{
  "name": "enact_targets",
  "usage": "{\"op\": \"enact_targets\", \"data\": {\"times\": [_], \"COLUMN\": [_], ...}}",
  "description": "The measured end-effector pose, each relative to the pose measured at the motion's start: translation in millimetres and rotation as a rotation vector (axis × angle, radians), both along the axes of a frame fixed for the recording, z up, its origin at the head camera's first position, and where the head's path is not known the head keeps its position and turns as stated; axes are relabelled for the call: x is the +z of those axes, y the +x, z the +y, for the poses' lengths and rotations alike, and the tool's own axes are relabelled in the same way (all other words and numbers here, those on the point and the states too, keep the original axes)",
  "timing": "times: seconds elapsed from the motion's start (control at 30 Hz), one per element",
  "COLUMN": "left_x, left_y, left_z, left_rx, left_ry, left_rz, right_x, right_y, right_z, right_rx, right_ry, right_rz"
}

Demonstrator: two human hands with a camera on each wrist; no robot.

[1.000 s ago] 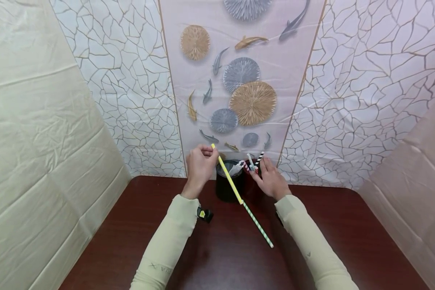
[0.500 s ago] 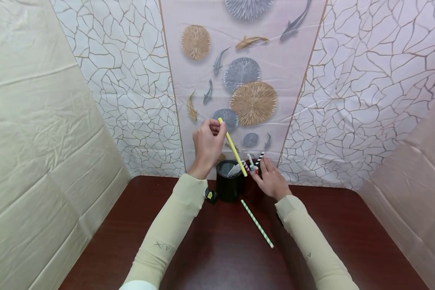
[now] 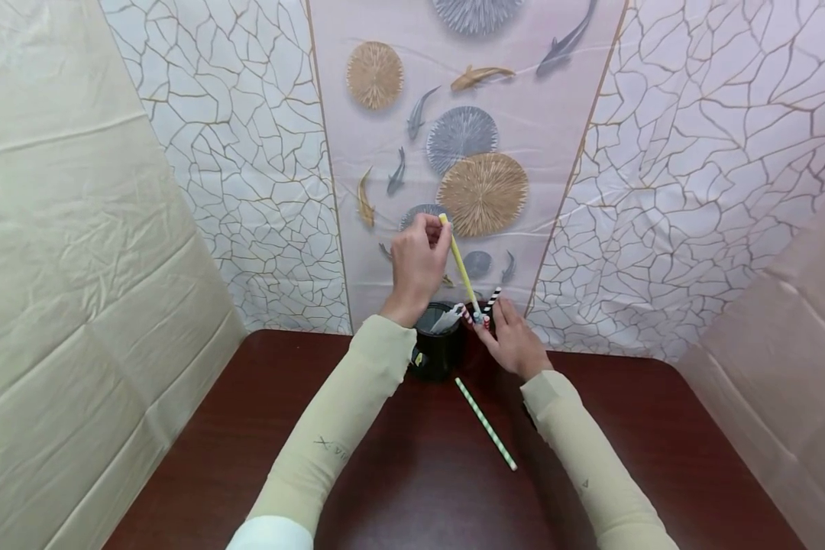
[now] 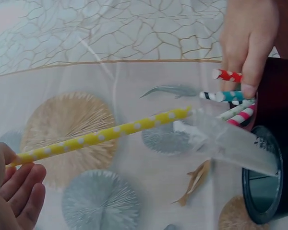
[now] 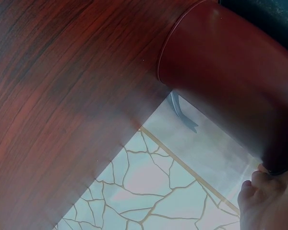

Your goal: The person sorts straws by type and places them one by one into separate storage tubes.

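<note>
My left hand point(image 3: 418, 256) pinches a yellow paper straw with white dots point(image 3: 462, 266) by its upper end. Slanting down, the straw's lower end is over the mouth of a dark red cup point(image 5: 225, 72). My right hand point(image 3: 519, 344) holds that cup at its rim, the thumb near the opening and the fingers round the far side. Several patterned straws stick out of the cup, among them a red one with white dots point(image 4: 228, 75), a teal one point(image 4: 229, 96) and a black-and-white striped one point(image 3: 493, 299). Whether the yellow straw touches them, I cannot tell.
Left of the red cup stands a black cup point(image 3: 435, 353) with a crumpled clear plastic wrapper point(image 4: 240, 148) poking out. A green-and-white striped straw point(image 3: 486, 424) lies on the dark wooden table point(image 3: 261, 435). Patterned cloth point(image 3: 261, 153) hangs behind the table.
My left hand has lifted the yellow straw off the table area beside the striped one, then carried it up and right to the red cup. The right hand has stayed in place.
</note>
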State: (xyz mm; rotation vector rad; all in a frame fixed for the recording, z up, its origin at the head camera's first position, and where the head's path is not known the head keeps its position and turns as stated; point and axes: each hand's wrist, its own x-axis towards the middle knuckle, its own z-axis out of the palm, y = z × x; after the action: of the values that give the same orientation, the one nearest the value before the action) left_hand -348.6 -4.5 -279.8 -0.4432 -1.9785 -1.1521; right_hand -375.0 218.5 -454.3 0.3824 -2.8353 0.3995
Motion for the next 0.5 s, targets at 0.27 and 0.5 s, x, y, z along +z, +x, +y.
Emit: {"op": "enact_targets", "data": {"times": [0.27, 0.5], "left_x": [-12.4, -25.9], "left_y": [-6.3, -9.0], "left_z": [13.7, 23.2], "left_rx": [0.023, 0.029], "left_ry": [-0.085, -0.117], "left_rz": [0.002, -0.016], "right_x": [-2.9, -1.8], "right_y": [-2.1, -1.6], "right_z": [0.2, -0.2], "right_rx": [-0.004, 0.002], "right_ry": [0.006, -0.001], "right_rz": [-0.004, 0.005]}}
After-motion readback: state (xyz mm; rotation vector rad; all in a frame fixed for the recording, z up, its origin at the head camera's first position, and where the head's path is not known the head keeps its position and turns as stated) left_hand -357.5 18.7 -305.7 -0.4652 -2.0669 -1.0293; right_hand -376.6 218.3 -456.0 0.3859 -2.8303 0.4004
